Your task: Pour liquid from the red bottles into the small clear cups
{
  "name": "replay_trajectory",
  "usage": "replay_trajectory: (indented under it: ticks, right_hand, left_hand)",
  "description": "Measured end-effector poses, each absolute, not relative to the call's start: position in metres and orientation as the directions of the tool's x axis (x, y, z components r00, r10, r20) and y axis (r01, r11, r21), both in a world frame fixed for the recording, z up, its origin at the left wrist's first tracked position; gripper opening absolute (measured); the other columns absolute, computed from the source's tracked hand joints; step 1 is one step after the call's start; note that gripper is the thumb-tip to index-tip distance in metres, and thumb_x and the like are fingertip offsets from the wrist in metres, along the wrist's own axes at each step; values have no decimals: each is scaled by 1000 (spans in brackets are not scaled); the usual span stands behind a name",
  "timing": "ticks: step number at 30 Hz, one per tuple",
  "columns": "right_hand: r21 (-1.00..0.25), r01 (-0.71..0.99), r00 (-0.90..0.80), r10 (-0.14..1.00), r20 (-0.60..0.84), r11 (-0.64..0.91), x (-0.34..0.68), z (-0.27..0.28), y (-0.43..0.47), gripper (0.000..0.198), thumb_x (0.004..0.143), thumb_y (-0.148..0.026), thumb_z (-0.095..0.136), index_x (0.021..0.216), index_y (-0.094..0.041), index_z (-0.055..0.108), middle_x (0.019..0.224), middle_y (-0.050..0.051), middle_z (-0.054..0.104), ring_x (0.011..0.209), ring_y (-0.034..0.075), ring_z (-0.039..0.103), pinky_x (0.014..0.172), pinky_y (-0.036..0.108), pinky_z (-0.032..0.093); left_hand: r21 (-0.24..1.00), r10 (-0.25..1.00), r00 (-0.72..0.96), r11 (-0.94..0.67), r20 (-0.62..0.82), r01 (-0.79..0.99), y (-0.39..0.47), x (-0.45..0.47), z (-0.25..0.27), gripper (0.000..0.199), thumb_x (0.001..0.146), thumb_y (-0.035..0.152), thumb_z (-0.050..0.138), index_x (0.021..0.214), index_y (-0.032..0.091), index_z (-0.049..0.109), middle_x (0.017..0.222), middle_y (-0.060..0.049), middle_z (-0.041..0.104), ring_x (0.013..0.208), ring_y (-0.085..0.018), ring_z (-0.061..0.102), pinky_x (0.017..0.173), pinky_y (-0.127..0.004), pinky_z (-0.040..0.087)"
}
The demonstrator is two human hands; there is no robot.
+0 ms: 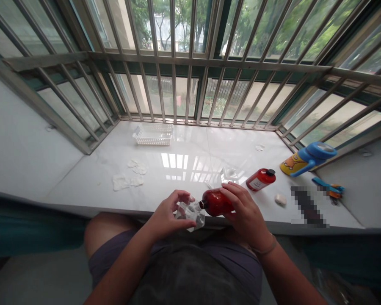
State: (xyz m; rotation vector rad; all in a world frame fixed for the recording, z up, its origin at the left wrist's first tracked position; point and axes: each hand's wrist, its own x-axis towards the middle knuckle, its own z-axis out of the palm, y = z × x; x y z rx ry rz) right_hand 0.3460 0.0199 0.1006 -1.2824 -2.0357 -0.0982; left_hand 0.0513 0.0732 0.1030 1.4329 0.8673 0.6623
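Observation:
My left hand (171,216) is closed around a clear faceted bottle (190,216), tilted with its neck toward the right. In my right hand (241,203) lies a red-brown bottle (214,202) without a cap, tipped on its side. The mouth of the red-brown bottle meets, or nearly meets, the neck of the clear one; whether they touch I cannot tell. Both bottles are above the front edge of the white sill, over my lap. Whether liquid is flowing between them is too small to make out.
On the white sill (190,148) are a white basket (154,134), tissue pieces (122,182), a capped red-brown bottle (260,179), a blue and yellow flask (307,159), a small pale lump (280,200) and a blue-orange strap (330,188). A clear object (229,174) sits behind my right hand. Metal bars (190,63) close the back.

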Motion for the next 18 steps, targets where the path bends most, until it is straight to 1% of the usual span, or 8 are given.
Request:
replay_trajectory:
  ticks: [5,13,18]
  right_hand:
    - [-303,798,-272,760,590,521,346,102,22,73,96,-12,68,161,-36,44,147,10,64,141,34,58,116,61,53]
    - [-302,781,-291,747,598,546,346,106,25,74,95,-11,68,161,-35,44,146,11,64,140,34,59,113,60,55]
    - [-319,775,-284,752,595,545,346,106,25,73,95,-12,70,159,-35,46,147,11,64,140,34,59,114,58,55]
  left_hand:
    - [995,806,584,91,-101,46,75,49,96,76,68,40,100,130,24,59,137,-14,70,119,-31,71,96,-42,60]
    - [987,786,613,148,-76,-68,76,46,84,77,70,41,100,135,23,62,140,-16,68,131,-34,65,104,-44,57]
    - [970,770,635,200,-67,-140,76,44,82,76,72,38,99,136,22,61,142,-18,67,137,-36,61,109,-46,53]
